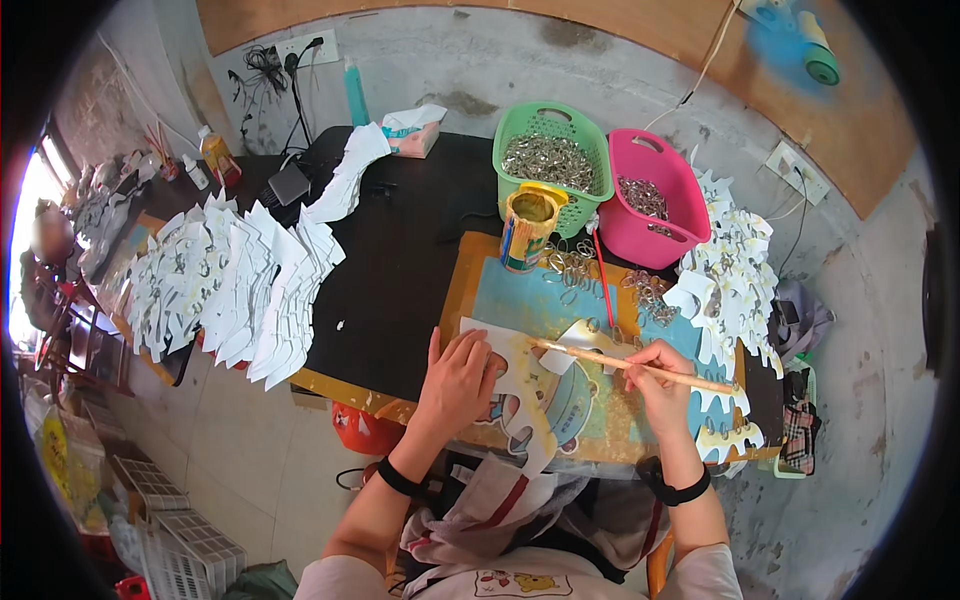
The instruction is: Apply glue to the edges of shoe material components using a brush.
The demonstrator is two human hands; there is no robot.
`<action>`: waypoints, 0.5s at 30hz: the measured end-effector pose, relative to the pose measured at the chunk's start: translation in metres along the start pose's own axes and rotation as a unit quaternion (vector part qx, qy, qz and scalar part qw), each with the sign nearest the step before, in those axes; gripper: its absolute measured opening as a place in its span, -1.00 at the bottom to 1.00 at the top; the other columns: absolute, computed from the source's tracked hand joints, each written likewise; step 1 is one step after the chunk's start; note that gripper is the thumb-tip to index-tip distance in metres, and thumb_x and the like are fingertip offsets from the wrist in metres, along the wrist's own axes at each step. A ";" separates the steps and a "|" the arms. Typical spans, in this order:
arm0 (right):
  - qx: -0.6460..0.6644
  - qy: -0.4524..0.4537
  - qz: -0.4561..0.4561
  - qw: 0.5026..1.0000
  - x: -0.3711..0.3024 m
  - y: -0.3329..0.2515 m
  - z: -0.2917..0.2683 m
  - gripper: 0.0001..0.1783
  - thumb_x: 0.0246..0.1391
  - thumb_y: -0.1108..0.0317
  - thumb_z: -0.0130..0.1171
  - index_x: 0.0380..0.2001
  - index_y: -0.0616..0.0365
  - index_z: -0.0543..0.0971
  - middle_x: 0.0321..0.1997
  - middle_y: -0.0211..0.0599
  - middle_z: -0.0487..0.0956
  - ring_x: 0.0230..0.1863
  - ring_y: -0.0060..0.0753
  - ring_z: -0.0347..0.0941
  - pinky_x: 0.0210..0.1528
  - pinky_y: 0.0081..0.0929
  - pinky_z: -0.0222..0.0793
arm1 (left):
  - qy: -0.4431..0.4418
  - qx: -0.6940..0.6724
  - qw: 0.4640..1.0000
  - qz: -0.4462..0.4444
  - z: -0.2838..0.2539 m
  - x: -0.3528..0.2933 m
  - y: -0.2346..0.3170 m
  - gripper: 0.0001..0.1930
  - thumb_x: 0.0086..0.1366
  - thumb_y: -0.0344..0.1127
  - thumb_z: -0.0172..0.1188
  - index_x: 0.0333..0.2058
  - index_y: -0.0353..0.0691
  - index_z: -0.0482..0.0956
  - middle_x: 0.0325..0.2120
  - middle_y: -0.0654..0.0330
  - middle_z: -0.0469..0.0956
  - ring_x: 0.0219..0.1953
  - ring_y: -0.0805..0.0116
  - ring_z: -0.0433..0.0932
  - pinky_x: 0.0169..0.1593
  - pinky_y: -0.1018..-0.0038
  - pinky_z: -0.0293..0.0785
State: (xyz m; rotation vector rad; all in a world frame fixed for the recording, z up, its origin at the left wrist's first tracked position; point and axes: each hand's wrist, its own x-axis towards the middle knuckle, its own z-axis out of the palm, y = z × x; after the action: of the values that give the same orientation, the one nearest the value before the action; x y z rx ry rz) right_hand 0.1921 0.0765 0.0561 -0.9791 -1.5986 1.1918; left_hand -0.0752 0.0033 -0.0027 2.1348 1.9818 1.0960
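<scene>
From my remote view, the die-cut cartoon card (520, 395) lies flat on the yellow-edged work board (455, 290) at the near edge of the surface, just in front of the person's body. I judge it light, thin and a bit floppy, easy to crease at its cut-out lobes, so it is best pinned flat through the middle and lifted by a broad edge rather than a narrow tab.

The left hand (457, 382) lies palm down on the card's left part, fingers spread and flat; its grip is released, pressing rather than grasping. The right hand (662, 380) has its grip clenched round a slim wooden brush (625, 364), held like a pen, with the tip reaching left to the card's upper edge beside a small pale cut piece (585, 337).

Further out on the board are loose metal rings (575, 265) and a yellow tin (528, 228) standing upright at the board's far end. Behind it sit a green basket (551, 130) and a pink basket (655, 170), both holding metal bits. To the right, a heap of white cut-out cards (725, 280) is touching the board's edge; to the left, well apart, stacked white cards (240, 285) fan across the black surface (400, 260).
</scene>
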 end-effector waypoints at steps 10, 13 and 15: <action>-0.041 -0.021 -0.080 0.996 -0.003 0.005 0.016 -0.97 -0.07 0.62 0.16 -0.51 0.29 0.52 -0.61 -0.46 0.47 -0.60 -0.76 0.27 -0.55 -0.73 0.14 | 0.003 -0.002 1.000 -0.004 0.001 0.002 -0.001 -0.84 0.16 -0.37 0.17 -0.29 -0.25 0.45 -0.09 0.10 0.51 0.05 0.14 0.45 0.27 -0.10 0.02; -0.044 0.022 -0.078 0.996 -0.003 0.005 0.013 -0.97 -0.08 0.62 0.16 -0.52 0.30 0.52 -0.61 -0.45 0.48 -0.61 -0.76 0.29 -0.56 -0.72 0.17 | 0.005 0.001 1.000 -0.009 0.004 0.001 -0.003 -0.84 0.16 -0.36 0.17 -0.30 -0.24 0.44 -0.10 0.10 0.52 0.04 0.14 0.45 0.27 -0.10 0.02; -0.048 0.013 -0.079 0.996 -0.003 0.004 0.011 -0.97 -0.08 0.62 0.16 -0.54 0.30 0.52 -0.62 -0.45 0.48 -0.60 -0.76 0.30 -0.55 -0.72 0.19 | 0.006 0.001 1.000 -0.008 0.005 0.001 -0.002 -0.85 0.16 -0.36 0.17 -0.30 -0.24 0.45 -0.10 0.10 0.52 0.04 0.14 0.46 0.27 -0.10 0.02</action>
State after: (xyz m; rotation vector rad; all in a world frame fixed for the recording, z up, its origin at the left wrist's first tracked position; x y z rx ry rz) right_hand 0.1824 0.0719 0.0496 -0.9073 -1.6932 0.9991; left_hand -0.0741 0.0069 -0.0066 2.1142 2.0014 1.1085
